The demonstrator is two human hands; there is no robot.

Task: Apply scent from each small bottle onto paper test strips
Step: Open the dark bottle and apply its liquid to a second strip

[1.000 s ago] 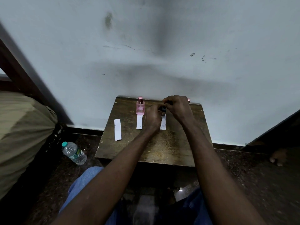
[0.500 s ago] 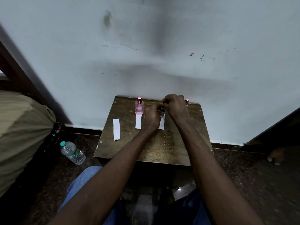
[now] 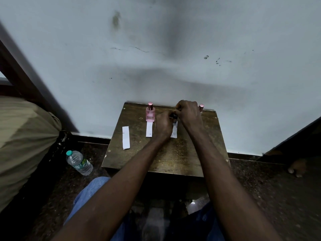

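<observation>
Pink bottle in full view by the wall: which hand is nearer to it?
Left. The left hand is just right of the pink bottle, gripping a small dark bottle; the right hand, also on it, is further right.

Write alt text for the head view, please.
The left hand and right hand hold a dark bottle at the far end of a strip on a table. A pink bottle stands to their left, with two more strips.
</observation>
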